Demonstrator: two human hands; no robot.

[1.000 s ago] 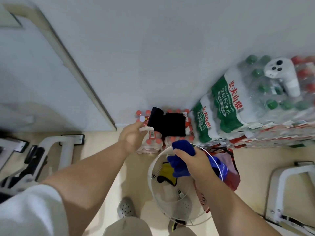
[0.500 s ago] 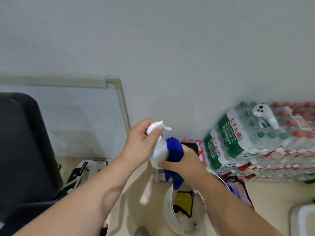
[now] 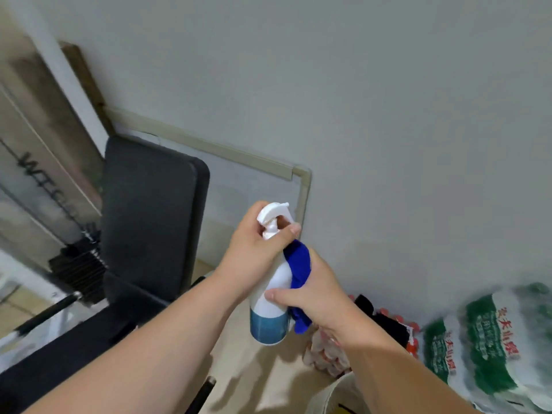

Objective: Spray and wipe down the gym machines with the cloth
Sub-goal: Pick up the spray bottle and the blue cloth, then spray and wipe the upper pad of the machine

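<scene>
Contact is made by both hands with one spray bottle (image 3: 270, 297), which is held nearly upright in the air at the middle of the head view, above a pale floor (image 3: 257, 372). The bottle is white above and blue at its base. Its neck is gripped by the left hand (image 3: 254, 252), whose fingers are curled round it just under the white trigger head (image 3: 273, 215). The right hand (image 3: 316, 294) is set against the bottle's right side, with its thumb laid across the white body. A blue cloth (image 3: 298, 265) is clamped between that hand and the bottle, with one end showing above the hand and the other hanging below it. The two hands are thus close together, joined by the bottle. To the left a gym machine's black backrest pad (image 3: 149, 210) is seen upright, with a black seat pad (image 3: 68, 351) below it and a weight stack (image 3: 77, 264) behind. A framed white panel (image 3: 254, 186) is leaned against the grey wall (image 3: 403, 115). At lower right, shrink-wrapped packs of water bottles (image 3: 481, 339) are piled on the floor, blurred.
</scene>
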